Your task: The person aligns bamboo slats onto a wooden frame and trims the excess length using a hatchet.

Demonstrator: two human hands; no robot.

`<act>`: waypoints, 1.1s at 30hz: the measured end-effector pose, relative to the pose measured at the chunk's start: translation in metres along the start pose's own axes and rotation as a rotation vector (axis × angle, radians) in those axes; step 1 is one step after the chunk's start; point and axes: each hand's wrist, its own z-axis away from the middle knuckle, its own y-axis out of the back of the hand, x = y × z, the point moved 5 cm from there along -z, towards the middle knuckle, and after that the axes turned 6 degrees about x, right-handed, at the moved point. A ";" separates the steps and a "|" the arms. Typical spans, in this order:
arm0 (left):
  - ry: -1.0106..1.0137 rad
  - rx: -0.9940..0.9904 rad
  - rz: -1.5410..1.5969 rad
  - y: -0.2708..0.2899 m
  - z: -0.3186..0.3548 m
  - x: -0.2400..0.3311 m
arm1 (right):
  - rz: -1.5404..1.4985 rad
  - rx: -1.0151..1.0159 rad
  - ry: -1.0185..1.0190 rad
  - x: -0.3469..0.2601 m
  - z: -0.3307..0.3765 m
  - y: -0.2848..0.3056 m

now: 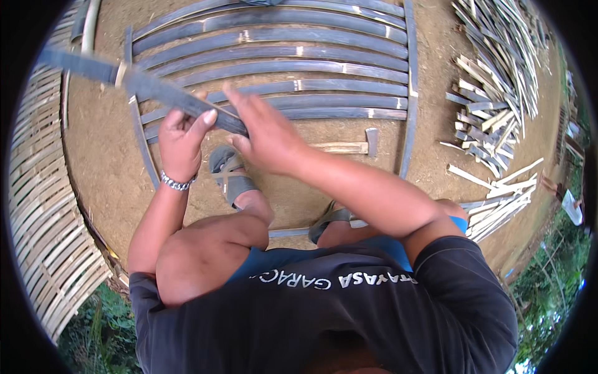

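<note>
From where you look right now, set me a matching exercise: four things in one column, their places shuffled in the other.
1. Long dark bamboo strip
2. Wooden-handled axe with grey metal head
3. Silver link bracelet
4. Pale slatted bamboo panel

A. Around the left wrist
B. Along the picture's left edge
C. In the left hand
D. On brown ground ahead of the dark right sandal

Pairs: 1-C; 2-D; 3-A; 4-B
</note>
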 end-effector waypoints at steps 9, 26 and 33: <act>-0.469 -0.480 -0.879 0.005 0.034 -0.031 | 0.338 -0.476 -0.140 0.124 0.108 0.018; -0.150 -0.591 -1.292 0.060 0.020 -0.150 | 0.693 -0.497 -0.225 0.248 0.159 0.087; -0.270 -0.542 -1.304 0.065 0.014 -0.152 | 0.889 -0.327 -0.386 0.250 0.185 0.118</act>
